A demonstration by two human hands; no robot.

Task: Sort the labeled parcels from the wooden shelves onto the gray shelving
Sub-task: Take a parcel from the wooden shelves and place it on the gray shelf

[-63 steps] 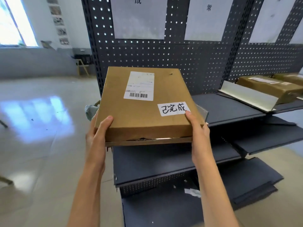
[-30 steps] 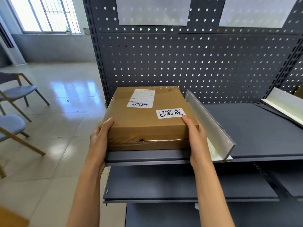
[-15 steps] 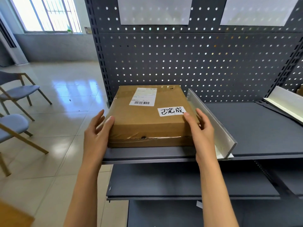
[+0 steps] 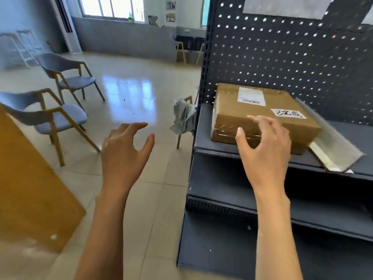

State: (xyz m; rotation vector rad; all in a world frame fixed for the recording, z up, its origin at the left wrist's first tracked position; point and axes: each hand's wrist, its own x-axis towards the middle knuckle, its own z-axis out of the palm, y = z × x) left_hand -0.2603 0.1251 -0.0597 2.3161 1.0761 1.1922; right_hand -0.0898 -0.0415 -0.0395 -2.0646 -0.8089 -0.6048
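Parcel (image 4: 262,116) sits on the shelf (image 4: 203,136); both hands, left (image 4: 125,150) and right (image 4: 264,152), hang loose-fingered and empty. Best turn cleanly for the next one.

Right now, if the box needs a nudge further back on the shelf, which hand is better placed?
Right. The right hand hangs open just in front of the brown cardboard parcel on the gray metal shelf. The left hand is open too, but off over the tiled floor.

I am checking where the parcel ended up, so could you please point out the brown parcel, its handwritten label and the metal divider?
brown parcel (image 4: 242,116): head view, bare top face.
handwritten label (image 4: 289,113): head view, label centre.
metal divider (image 4: 331,144): head view, slanted face.
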